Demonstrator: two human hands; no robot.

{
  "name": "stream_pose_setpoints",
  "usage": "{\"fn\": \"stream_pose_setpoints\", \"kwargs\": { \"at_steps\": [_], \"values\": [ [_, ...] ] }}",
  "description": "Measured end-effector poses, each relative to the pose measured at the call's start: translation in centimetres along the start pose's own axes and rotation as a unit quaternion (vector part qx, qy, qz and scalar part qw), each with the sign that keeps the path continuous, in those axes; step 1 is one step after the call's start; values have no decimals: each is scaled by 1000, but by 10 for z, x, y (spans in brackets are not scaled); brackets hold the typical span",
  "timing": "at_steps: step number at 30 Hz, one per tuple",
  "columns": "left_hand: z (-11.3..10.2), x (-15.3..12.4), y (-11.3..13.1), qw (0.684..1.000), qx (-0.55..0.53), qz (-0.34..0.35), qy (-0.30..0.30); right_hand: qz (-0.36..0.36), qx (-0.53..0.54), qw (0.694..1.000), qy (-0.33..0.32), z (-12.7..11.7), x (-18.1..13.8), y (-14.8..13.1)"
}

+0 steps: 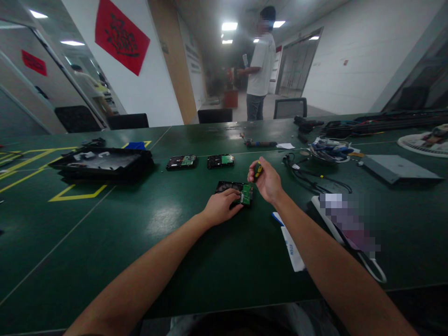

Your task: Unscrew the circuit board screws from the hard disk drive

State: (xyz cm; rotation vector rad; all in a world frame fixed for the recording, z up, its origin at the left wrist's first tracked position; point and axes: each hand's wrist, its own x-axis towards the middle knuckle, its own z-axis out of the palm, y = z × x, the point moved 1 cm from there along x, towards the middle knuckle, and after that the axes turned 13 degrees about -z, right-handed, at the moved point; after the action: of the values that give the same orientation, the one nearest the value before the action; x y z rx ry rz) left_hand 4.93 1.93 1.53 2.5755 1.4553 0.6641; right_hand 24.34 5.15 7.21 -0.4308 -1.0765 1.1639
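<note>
A hard drive [246, 194] with its green circuit board facing up lies on the green table in front of me. My left hand [224, 205] rests on it, fingers across the top and thumb at the near edge, gripping it in place. My right hand [268, 181] is closed around a small yellow and black screwdriver [258, 171], just above the drive's right side. The screwdriver's tip is too small to make out. Two more hard drives, one on the left [182, 162] and one nearer the middle [220, 161], lie farther back with boards up.
Black plastic trays [105, 164] are stacked at the left. Black cables [308, 177], a bundle of wires [331, 148] and a grey metal box [399, 169] lie to the right. Near my right forearm are a white packet [292, 249] and a phone-like thing, partly blurred. A person [259, 70] stands beyond the table.
</note>
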Motion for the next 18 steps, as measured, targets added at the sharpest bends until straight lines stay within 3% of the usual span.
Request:
{"fn": "stream_pose_setpoints", "kwargs": {
  "at_steps": [6, 18],
  "values": [
    [1, 0, -1, 1000, 0, -2, 1, -40, -52, 998, -3, -1, 1, -1],
    [0, -1, -1, 1000, -4, 5, 5, -39, -4, 999, 20, -1, 0, -1]
  ]
}}
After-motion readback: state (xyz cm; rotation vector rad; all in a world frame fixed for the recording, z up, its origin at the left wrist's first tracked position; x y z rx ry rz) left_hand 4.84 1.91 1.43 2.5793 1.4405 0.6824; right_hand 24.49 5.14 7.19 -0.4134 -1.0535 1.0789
